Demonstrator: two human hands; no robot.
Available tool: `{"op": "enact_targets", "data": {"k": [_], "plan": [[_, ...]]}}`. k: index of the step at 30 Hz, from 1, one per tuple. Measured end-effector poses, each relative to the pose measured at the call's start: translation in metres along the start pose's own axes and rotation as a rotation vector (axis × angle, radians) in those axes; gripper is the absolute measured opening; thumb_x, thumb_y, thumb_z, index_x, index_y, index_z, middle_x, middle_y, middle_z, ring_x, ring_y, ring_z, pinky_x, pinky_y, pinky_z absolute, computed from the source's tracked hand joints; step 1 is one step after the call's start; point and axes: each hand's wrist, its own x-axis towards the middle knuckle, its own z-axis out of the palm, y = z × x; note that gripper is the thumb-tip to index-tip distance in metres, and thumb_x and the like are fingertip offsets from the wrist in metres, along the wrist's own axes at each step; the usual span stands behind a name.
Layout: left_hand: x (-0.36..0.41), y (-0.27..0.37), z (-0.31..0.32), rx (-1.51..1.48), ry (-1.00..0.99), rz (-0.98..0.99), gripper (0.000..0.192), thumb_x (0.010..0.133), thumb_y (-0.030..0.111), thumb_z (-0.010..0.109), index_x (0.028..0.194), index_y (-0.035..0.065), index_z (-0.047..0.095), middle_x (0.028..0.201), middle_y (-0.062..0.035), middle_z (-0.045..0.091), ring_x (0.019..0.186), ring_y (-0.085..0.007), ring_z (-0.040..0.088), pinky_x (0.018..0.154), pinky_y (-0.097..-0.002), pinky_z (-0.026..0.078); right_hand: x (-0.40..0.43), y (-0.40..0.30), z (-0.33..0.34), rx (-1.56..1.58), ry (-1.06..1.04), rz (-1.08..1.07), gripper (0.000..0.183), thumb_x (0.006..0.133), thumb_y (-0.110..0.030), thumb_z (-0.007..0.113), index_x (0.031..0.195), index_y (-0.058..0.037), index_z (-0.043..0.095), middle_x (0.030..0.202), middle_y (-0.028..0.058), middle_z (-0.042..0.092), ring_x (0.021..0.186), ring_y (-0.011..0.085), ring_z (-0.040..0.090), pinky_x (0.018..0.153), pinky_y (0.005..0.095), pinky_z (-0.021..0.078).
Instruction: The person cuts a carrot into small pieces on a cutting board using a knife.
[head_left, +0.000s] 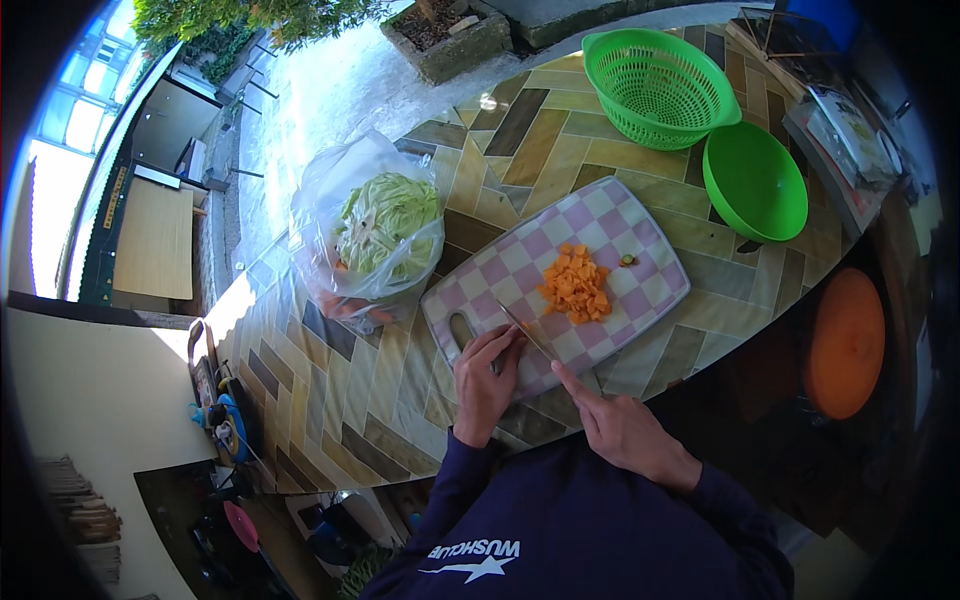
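A pink-and-white checkered cutting board lies aslant in front of me. My right hand grips a kitchen knife, its index finger stretched along the back of the blade. The knife's handle is hidden in the palm. Close against the blade, near the board's handle slot, the bent fingers of my left hand pinch what seems to be a carrot piece, mostly covered by them. A bit of orange shows at the fingertips. Chopped carrot is heaped mid-board, with a small green-topped carrot end to its right.
Left of the board, a clear plastic bag holds a cabbage and some carrots. A green colander and a green bowl stand at the upper right of the patterned table. An orange stool is beyond the table's right edge.
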Motion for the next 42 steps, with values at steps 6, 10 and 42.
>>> {"op": "enact_targets", "data": {"k": [6, 10, 42], "plan": [[-0.003, 0.006, 0.005, 0.006, 0.028, -0.039, 0.02, 0.088, 0.006, 0.079, 0.107, 0.0007, 0.079, 0.11, -0.0152, 0.078, 0.098, -0.0324, 0.074, 0.087, -0.038, 0.057, 0.003, 0.002, -0.014, 0.014, -0.06, 0.007, 0.075, 0.101, -0.011, 0.052, 0.168, -0.0217, 0.02, 0.064, 0.0237, 0.064, 0.059, 0.0445, 0.066, 0.06, 0.0563, 0.0542], [-0.005, 0.006, 0.006, 0.004, 0.04, -0.043, 0.021, 0.088, 0.006, 0.079, 0.108, 0.0011, 0.08, 0.111, -0.0151, 0.078, 0.1, -0.0316, 0.074, 0.088, -0.0376, 0.058, 0.004, 0.006, -0.015, 0.004, -0.08, 0.009, 0.075, 0.101, -0.012, 0.052, 0.168, -0.0213, 0.02, 0.063, 0.0232, 0.063, 0.058, 0.0442, 0.066, 0.06, 0.0562, 0.0544], [-0.015, 0.01, 0.01, 0.018, 0.052, -0.089, 0.024, 0.091, 0.006, 0.076, 0.114, -0.0006, 0.077, 0.112, -0.0161, 0.077, 0.1, -0.0333, 0.074, 0.089, -0.0374, 0.057, 0.005, 0.024, -0.016, 0.048, -0.045, -0.075, 0.072, 0.101, -0.013, 0.053, 0.167, -0.024, 0.026, 0.064, 0.0236, 0.063, 0.06, 0.0445, 0.067, 0.061, 0.0572, 0.055]]}}
